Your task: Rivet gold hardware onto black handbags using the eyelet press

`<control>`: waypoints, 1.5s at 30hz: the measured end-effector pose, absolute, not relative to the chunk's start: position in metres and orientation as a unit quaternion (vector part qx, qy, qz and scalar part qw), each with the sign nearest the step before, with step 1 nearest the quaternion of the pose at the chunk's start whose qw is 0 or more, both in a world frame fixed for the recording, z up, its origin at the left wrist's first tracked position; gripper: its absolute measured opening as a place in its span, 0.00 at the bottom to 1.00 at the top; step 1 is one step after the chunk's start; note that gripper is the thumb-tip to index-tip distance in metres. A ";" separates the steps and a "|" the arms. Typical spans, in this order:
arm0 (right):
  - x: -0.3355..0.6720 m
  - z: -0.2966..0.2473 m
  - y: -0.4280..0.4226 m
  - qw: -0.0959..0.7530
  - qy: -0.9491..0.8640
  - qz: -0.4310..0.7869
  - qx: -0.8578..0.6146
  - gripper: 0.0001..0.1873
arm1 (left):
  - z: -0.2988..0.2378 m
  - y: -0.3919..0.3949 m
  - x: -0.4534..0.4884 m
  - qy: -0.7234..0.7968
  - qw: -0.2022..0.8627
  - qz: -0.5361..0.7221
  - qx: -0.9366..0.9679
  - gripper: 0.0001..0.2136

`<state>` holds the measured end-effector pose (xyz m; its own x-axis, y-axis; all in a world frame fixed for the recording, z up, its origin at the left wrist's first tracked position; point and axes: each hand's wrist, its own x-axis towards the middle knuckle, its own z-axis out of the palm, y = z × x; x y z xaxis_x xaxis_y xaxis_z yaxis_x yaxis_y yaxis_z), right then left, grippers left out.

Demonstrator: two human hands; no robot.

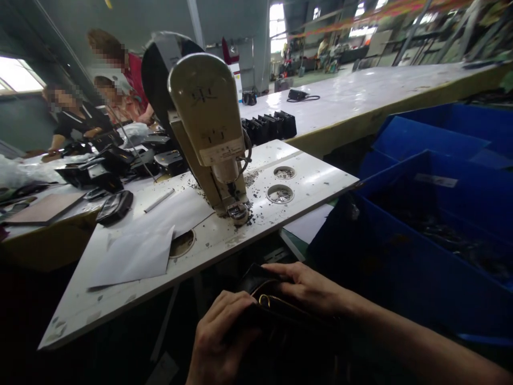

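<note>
A black bag (280,331) with a gold zipper and a gold ring is held low in front of me, below the edge of the machine table. My left hand (224,331) is wrapped round its near left side, the fingers curled over the top. On the far side my right hand (304,283) grips the upper edge by the zipper, fingers along the outside and thumb by the opening. The zipper looks at least partly open. Most of the bag's lower body is lost in shadow.
A beige sewing machine (208,112) stands on the white table (300,208), among dark scraps. Paper sheets (136,256) and a small black pouch (116,207) lie left. Blue bins (385,240) stand right. Several black bags (272,125) line up behind; people work at the far left.
</note>
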<state>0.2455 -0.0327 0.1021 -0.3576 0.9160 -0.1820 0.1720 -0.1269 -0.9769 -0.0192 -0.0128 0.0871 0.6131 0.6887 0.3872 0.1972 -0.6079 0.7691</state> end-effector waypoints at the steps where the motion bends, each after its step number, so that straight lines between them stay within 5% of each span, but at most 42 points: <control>1: 0.250 0.099 -0.034 0.318 -0.580 0.590 -0.463 0.21 | 0.088 -0.016 -0.016 0.260 0.348 0.352 0.829 0.18; 7: 0.271 0.085 -0.045 0.322 -0.569 0.594 -0.469 0.24 | 0.094 -0.026 0.003 0.243 0.372 0.328 0.833 0.18; 15: 0.284 0.071 -0.053 0.356 -0.480 0.641 -0.481 0.28 | 0.093 -0.022 0.023 0.263 0.481 0.219 0.807 0.30; 25: 0.292 0.061 -0.057 0.355 -0.484 0.659 -0.454 0.28 | 0.072 -0.032 0.034 0.210 0.477 0.290 0.803 0.21; 36: 0.287 0.066 -0.063 0.299 -0.600 0.558 -0.490 0.26 | 0.114 -0.024 0.017 0.325 0.513 0.235 0.759 0.06; 40: 0.295 0.089 -0.061 0.311 -0.641 0.497 -0.496 0.28 | 0.139 -0.005 0.010 0.453 0.424 0.284 0.731 0.11; 42: 0.298 0.102 -0.059 0.301 -0.675 0.466 -0.486 0.28 | 0.150 0.003 0.016 0.445 0.462 0.223 0.734 0.19; 45: 0.300 0.118 -0.054 0.293 -0.708 0.431 -0.477 0.27 | 0.161 0.009 0.030 0.393 0.524 0.152 0.740 0.17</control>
